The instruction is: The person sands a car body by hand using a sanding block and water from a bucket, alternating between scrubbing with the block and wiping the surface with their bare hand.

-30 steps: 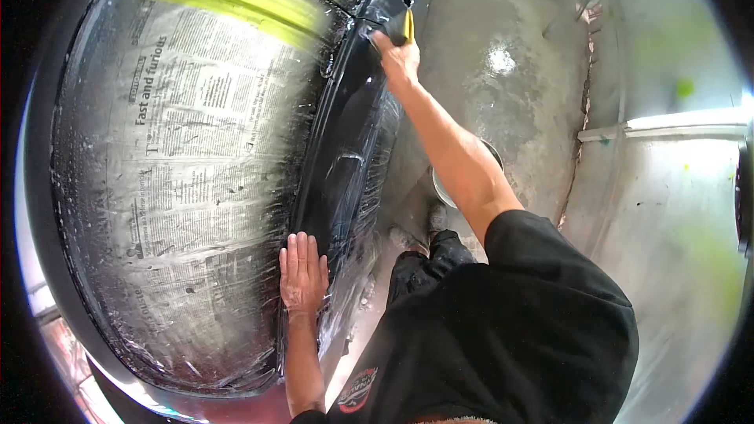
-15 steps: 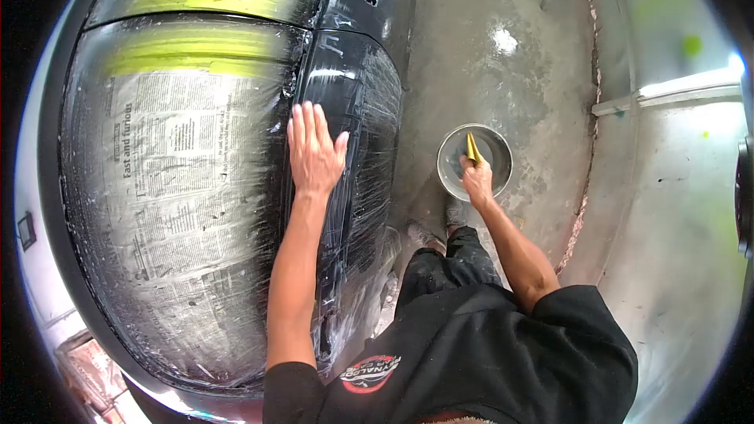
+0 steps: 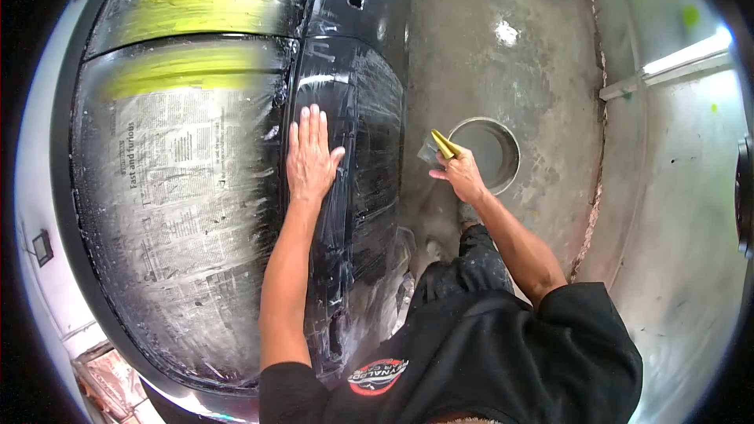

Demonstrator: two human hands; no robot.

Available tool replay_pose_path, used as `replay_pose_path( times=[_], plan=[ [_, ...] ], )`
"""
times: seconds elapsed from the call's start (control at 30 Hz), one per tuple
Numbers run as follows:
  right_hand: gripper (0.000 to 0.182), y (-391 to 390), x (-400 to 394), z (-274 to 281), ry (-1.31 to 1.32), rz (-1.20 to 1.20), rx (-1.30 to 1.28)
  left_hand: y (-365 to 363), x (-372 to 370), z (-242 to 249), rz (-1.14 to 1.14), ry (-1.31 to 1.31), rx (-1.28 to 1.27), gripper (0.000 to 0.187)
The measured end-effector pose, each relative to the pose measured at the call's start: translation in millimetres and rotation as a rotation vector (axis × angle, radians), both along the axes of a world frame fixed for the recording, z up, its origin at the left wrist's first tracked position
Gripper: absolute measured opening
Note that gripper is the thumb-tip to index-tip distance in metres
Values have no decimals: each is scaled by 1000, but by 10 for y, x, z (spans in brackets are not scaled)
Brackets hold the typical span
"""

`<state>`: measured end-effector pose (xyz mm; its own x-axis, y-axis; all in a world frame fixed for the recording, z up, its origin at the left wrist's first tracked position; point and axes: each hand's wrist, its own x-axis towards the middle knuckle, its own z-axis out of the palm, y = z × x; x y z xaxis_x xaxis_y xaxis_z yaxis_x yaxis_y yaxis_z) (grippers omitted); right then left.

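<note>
Two hands are well apart: the left hand lies flat, fingers extended and gripping nothing, on the black car body along the edge of the newspaper-covered window. Pinched in the right hand is a folded yellow sheet, held out between the car's side and the bucket, whose rim the hand overlaps in view; contact there cannot be told. Open concrete floor surrounds the bucket, stretching ahead between the car's edge and the wall.
</note>
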<state>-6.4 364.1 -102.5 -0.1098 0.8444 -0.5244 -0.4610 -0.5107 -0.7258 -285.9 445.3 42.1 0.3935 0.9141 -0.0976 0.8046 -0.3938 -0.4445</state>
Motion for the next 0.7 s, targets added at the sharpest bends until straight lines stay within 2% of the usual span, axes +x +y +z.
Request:
replay_pose_path(
  times=[0.27, 0.47, 0.5, 0.6, 0.63, 0.7],
  plan=[
    [48, -282, -267, 237, 138, -53, -35, -811, -394, 92, -40, 10, -138, 86],
    [48, -770, -560, 439, 200, -118, -45, -1336, -704, 173, -148, -12, -128, 78],
    [48, -868, -633, 442, 200, -110, -22, -1432, -775, 192, -172, -61, -112, 69],
    [45, -1163, -906, 437, 218, -128, -1, -1761, -935, 303, -187, -94, -165, 61],
    [45, -1267, -999, 405, 238, -153, -3, -1869, -965, 318, -199, -131, -150, 52],
    [45, -1452, -1142, 499, 254, -181, -2, -2014, -1056, 272, -233, -167, -102, 49]
  ],
)
